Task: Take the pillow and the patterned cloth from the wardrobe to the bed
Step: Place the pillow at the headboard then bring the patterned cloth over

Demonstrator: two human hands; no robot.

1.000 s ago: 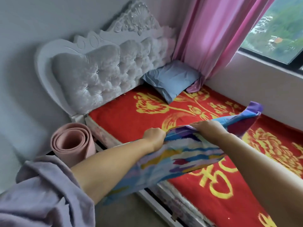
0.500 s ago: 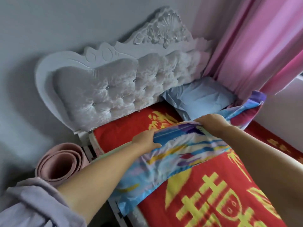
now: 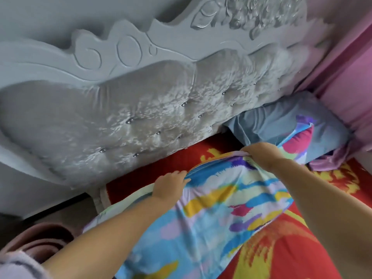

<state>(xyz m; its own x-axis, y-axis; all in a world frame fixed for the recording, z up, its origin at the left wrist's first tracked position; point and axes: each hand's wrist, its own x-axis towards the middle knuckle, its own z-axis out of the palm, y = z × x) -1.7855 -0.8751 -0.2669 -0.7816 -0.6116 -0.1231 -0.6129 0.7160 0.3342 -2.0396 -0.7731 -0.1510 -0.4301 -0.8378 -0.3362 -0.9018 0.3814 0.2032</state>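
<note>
- Mat (image 3: 38, 241): pink roll on the floor, left of the bed (image 3: 285, 244) and below the headboard's near end.
- Sleeve (image 3: 18, 265): pale lilac cuff at the lower left corner, just beside the mat.
- Headboard (image 3: 141, 101): grey, carved along the top, tufted and buttoned below; it stands at the bed's head end.
- Left hand (image 3: 168, 186): fingers curled over the cloth's upper edge, clasping it above the bed, near the headboard's base.
- Cloth (image 3: 217, 214): patterned in blue, yellow, purple and pink; held stretched between both hands, draping onto the bed's red-and-yellow cover, its far corner lying against the pillow.
- Right hand (image 3: 261, 154): closed on the cloth's top edge, just in front of the pillow.
- Pillow (image 3: 267, 121): blue, on the bed, in the corner between headboard and curtain.
- Curtain (image 3: 350, 77): pink, hanging at the bed's right side, its hem touching the pillow.
</note>
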